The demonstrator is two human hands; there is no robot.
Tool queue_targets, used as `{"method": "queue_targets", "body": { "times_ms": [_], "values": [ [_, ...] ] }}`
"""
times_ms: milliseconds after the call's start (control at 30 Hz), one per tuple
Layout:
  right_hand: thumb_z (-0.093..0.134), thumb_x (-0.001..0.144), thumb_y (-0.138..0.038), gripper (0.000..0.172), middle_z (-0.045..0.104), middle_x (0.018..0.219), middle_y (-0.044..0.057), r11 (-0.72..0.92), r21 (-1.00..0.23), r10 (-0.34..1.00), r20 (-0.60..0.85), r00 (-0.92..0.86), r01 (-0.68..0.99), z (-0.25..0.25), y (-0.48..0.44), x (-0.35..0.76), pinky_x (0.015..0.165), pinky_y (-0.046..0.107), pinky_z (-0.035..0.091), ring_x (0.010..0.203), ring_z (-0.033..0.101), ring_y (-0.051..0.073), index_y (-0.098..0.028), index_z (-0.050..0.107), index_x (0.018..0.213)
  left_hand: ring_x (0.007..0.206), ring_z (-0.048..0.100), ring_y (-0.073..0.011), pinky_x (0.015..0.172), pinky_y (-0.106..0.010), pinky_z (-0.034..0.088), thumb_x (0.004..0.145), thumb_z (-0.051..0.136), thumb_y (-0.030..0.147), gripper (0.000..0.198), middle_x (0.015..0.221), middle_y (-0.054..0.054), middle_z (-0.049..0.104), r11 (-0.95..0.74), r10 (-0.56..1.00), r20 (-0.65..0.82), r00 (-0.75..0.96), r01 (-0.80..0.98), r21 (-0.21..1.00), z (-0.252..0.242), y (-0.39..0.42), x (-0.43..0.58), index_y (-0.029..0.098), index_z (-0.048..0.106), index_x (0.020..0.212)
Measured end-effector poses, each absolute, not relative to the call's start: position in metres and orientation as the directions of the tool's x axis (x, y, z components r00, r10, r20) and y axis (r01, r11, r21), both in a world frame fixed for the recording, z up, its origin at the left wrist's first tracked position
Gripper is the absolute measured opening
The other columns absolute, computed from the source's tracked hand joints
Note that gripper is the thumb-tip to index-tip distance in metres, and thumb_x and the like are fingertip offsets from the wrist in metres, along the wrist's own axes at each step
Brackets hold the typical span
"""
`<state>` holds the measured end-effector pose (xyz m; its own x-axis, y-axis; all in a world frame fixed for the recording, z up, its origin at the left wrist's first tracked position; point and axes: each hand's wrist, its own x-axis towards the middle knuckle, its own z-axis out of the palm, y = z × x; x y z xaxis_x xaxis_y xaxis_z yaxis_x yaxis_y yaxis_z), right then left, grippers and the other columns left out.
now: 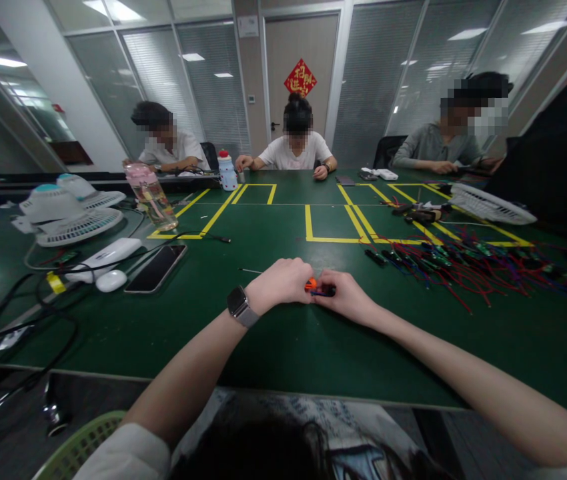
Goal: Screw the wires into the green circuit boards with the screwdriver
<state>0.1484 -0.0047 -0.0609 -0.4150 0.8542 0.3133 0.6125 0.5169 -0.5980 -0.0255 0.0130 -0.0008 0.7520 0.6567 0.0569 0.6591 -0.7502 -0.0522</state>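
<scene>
My left hand (286, 280), with a watch on its wrist, is closed in front of me over the table. An orange piece (311, 285) shows at its fingertips, and a thin metal shaft (250, 271) sticks out on its other side. Together they look like an orange-handled screwdriver, its middle hidden by the hand. Beside it, my right hand (343, 297) pinches a small black part with thin wires (327, 291), close against the orange end. The fingertips of both hands nearly meet, and fine detail between them is hidden.
Wired circuit boards (433, 263) lie heaped at right, near pliers-like tools (421, 215) and a white fan (491, 203). At left are a phone (157, 269), a white mouse (111, 281), fans (79, 227), cables and a bottle (151, 197). Three people sit across the table (273, 353).
</scene>
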Motion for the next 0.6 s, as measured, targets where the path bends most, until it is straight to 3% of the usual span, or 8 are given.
{"method": "queue_targets", "body": {
  "times_ms": [300,600],
  "values": [
    [0.073,0.071,-0.019,0.008,0.063,0.076,0.002,0.472,-0.629,0.878,0.276,-0.391,0.617,-0.061,-0.005,0.149,0.064,0.027,0.046,0.068,0.058,0.015,-0.017,0.071,0.078,0.064,0.064,-0.0210,0.053,-0.026,0.039,0.075,0.062,0.034,0.020,0.071,-0.009,0.067,-0.737,0.673,0.133,0.727,0.675,0.037,0.008,0.017,-0.033,0.016,0.068,0.076],
    [0.067,0.073,-0.015,0.012,0.065,0.081,0.004,0.505,-0.582,0.859,0.268,-0.437,0.637,-0.058,-0.005,0.152,0.068,0.028,0.047,0.073,0.060,0.017,-0.016,0.073,0.084,0.070,0.065,-0.0177,0.061,-0.023,0.043,0.076,0.061,0.028,0.017,0.079,-0.008,0.071,-0.689,0.712,0.033,0.701,0.689,0.222,-0.010,0.039,-0.034,0.015,0.071,0.080]
  ]
}}
